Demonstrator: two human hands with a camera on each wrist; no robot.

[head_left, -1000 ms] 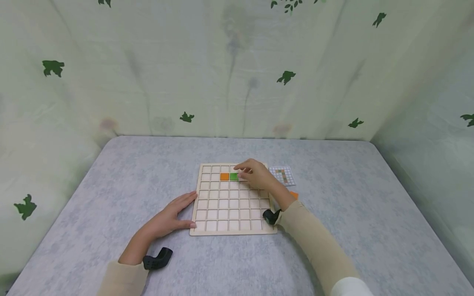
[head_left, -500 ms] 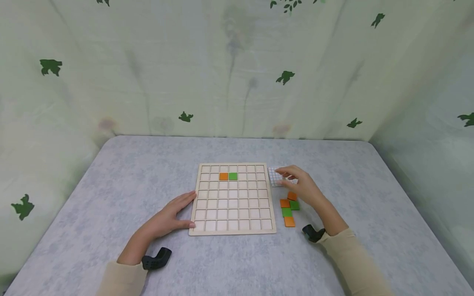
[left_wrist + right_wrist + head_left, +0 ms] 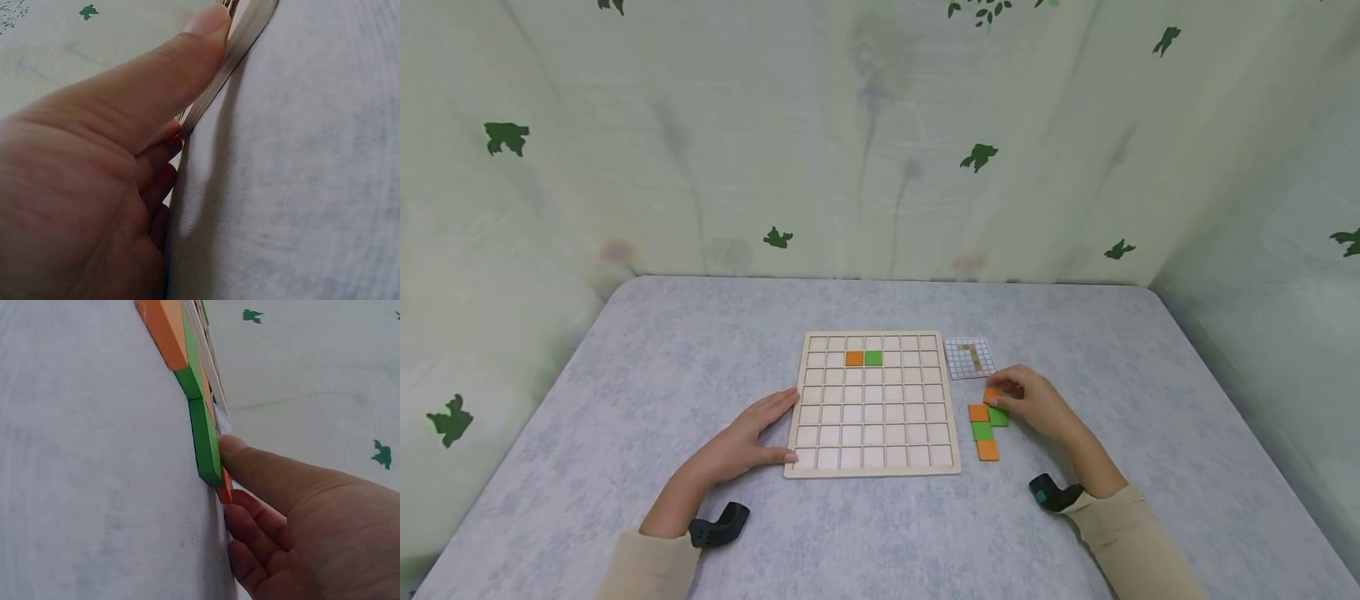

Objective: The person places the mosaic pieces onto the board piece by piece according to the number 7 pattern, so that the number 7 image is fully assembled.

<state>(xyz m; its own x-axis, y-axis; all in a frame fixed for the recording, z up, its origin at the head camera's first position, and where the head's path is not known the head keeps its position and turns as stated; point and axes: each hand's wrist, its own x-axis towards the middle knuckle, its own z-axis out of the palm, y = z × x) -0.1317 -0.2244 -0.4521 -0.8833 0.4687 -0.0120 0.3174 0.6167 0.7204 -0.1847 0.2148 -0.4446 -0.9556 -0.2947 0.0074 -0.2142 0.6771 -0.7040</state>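
Observation:
A wooden grid board [image 3: 872, 433] lies on the table, with an orange tile [image 3: 854, 358] and a green tile [image 3: 873, 357] side by side in its second row. My left hand [image 3: 748, 437] rests along the board's left side, fingers and thumb extended; the left wrist view shows the thumb on the board's edge [image 3: 234, 59]. Right of the board, my right hand [image 3: 1033, 404] pinches the farthest orange tile [image 3: 990, 392] of a small group, partly covering it. A green tile [image 3: 206, 440] lies right by the thumb in the right wrist view.
Nearer in the group lie an orange tile [image 3: 978, 412], a green tile [image 3: 982, 431] and another orange tile [image 3: 988, 451]. A small pattern card [image 3: 958, 367] with a printed coloured grid lies beside the board's upper right. A patterned curtain [image 3: 880, 167] hangs behind the table.
My right hand has left the green tile on the board, moved right past the card and come down to the tile group. My left hand stays at the board's edge.

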